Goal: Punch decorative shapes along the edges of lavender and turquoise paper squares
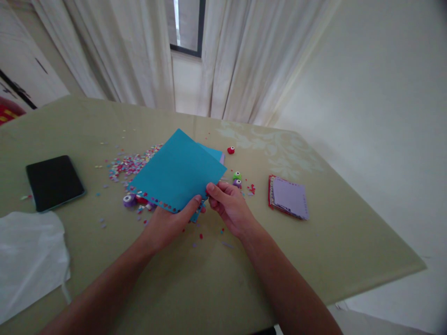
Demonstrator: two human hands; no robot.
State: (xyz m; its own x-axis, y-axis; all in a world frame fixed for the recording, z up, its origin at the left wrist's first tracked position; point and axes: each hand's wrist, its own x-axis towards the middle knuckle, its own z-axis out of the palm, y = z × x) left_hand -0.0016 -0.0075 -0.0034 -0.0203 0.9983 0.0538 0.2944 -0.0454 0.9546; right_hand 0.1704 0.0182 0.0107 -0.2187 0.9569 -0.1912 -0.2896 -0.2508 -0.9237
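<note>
A blue sheet of paper (pixel 178 167) is held tilted above the table, with a row of small punched shapes along its lower left edge. My left hand (pixel 171 225) is closed on its near edge, thumb on top and fingers underneath. At the right part of that edge, my right hand (pixel 230 204) pinches the paper close to my left thumb. A small red bit shows by the right fingertips; I cannot make out what it is. Under the sheet and partly hidden are more blue paper (pixel 213 152) and a purple craft punch with an eye (pixel 129 200).
Paper confetti (pixel 131 165) is scattered left of the sheet. Red (pixel 231 150) and green (pixel 237 176) eye-shaped punches stand at the right. Farther right lies a stack of punched paper squares (pixel 289 197). A black tablet (pixel 55 182) and a white bag (pixel 31 260) lie left.
</note>
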